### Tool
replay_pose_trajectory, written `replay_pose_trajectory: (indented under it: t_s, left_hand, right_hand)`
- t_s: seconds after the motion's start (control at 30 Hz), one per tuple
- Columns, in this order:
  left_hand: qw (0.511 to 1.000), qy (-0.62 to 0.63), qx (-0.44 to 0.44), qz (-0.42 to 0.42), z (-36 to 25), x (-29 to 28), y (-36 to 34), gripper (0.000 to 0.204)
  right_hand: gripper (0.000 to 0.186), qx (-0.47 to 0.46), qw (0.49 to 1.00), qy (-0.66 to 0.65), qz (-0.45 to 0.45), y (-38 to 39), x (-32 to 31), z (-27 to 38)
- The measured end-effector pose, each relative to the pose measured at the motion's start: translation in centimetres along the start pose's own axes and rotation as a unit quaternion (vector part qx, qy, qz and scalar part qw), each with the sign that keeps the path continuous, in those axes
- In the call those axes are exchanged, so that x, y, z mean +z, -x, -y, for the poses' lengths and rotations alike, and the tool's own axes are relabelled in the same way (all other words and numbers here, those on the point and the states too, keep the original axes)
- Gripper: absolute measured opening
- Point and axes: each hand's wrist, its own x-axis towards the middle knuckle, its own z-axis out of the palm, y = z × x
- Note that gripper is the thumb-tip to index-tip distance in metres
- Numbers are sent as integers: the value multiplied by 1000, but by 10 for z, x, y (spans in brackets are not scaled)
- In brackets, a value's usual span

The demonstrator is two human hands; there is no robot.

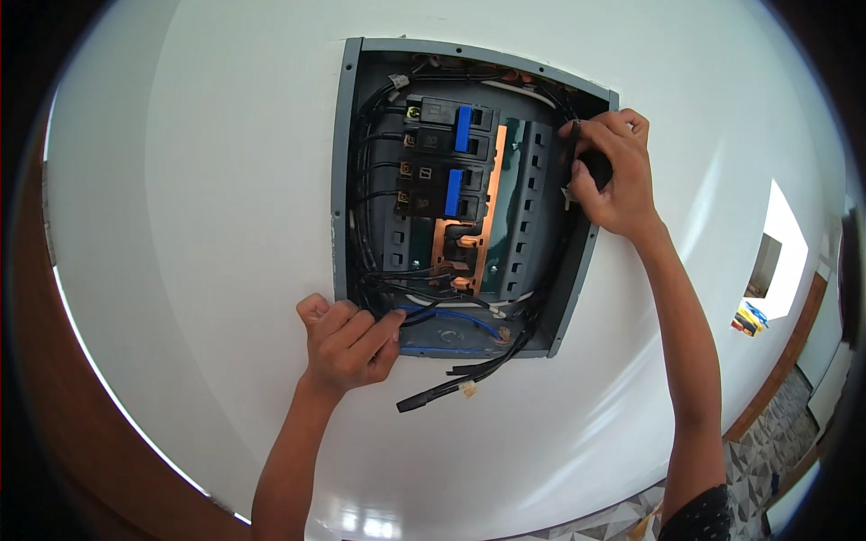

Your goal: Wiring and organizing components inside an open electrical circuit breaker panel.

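A grey metal electrical panel box (342, 180) is set in the white wall, its front uncovered. Inside, black circuit breakers (433, 167) with blue switch levers stand left of a copper busbar (494, 194). My left hand (350, 343) is closed at the lower left corner, its fingers pinching the black wires (363, 248) that run down that side. At the upper right edge my right hand (613, 171) curls its fingers round black wires along the right wall. A dark rounded thing (595, 168) shows beneath that palm; I cannot tell what it is.
Loose black cable ends (433, 394) with a pale tag hang over the box's lower edge. A blue wire (465, 316) crosses the bottom inside. On the right, yellow, red and blue items (749, 317) lie in a wall opening. Patterned tiles (767, 451) cover the floor.
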Motion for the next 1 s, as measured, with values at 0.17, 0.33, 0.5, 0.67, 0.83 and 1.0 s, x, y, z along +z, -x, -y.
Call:
replay_pose_trajectory:
  t_s: [0.17,0.33,0.5,0.67,0.83,1.0]
  left_hand:
    - [1000,1,1,-1,0,-1,-1,18]
    - [1000,3,-3,3,1,0,1,18]
    - [1000,3,4,-5,2,0,1,17]
    - [1000,3,6,-12,1,0,0,17]
    - [1000,9,6,-15,3,1,2,17]
    - [1000,3,5,-12,2,2,3,16]
  right_hand:
    - [35,3,1000,1,4,-2,-1,1]
    - [36,-2,1000,4,3,-1,0,0]
    - [38,-4,1000,4,9,0,-1,-1]
    - [37,-5,1000,-2,-2,1,0,-1]
    - [37,-3,999,-32,16,-3,-6,0]
    - [43,-3,998,-62,28,-1,-7,-4]
